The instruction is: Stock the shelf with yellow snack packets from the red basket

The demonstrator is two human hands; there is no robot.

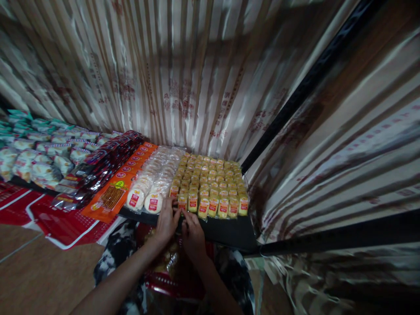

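Rows of small yellow snack packets [213, 203] with red-and-white labels stand on a black shelf [226, 232]. At the front left of these rows, my left hand [167, 221] has its fingers closed on the side of one packet [183, 201]. My right hand [193, 234] meets the same packet from below, thumb and fingertips pinched at its lower edge. Just left of my hands are two rows of round white crackers [153, 203] in clear wrap. Below the shelf, between my knees, a red container [175, 284] holds more yellow packets [170, 258], partly hidden by my forearms.
Orange snack bags [113, 192], dark shiny packets [95, 170] and white bags [46, 164] continue leftward, with green packs [19, 120] beyond. Printed striped sheeting [183, 78] hangs behind. A black post [295, 100] rises at the right. Red printed sheeting [62, 218] hangs below the shelf.
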